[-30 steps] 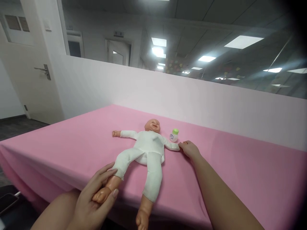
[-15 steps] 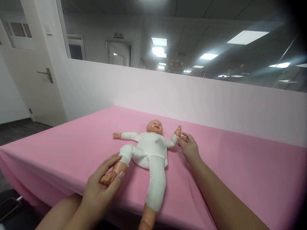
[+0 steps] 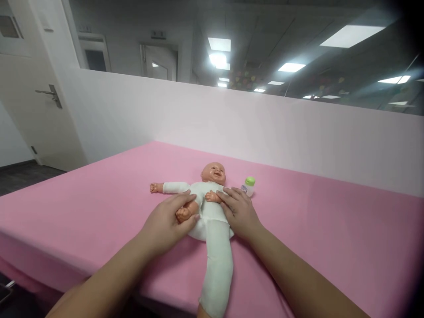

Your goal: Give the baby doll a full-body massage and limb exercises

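A baby doll (image 3: 215,213) with a white cloth body lies face up on the pink-covered table (image 3: 112,185), its head toward the wall. My left hand (image 3: 172,218) is wrapped round the doll's bent leg near the foot, which is pushed up against the belly. On the doll's other side, my right hand (image 3: 240,210) holds the arm folded across the chest, the small doll hand showing beside my fingertips. The other doll leg stretches toward me, and the other arm lies out to the left.
A small clear bottle (image 3: 248,186) with a green cap stands just beyond my right hand. Behind the table runs a white wall (image 3: 265,128) with dark glass above. A door (image 3: 43,97) with a metal handle is at the left.
My left hand has pushed the doll's leg up to its belly. My right hand has brought the doll's arm in over the chest. The bottle now shows behind my right hand.
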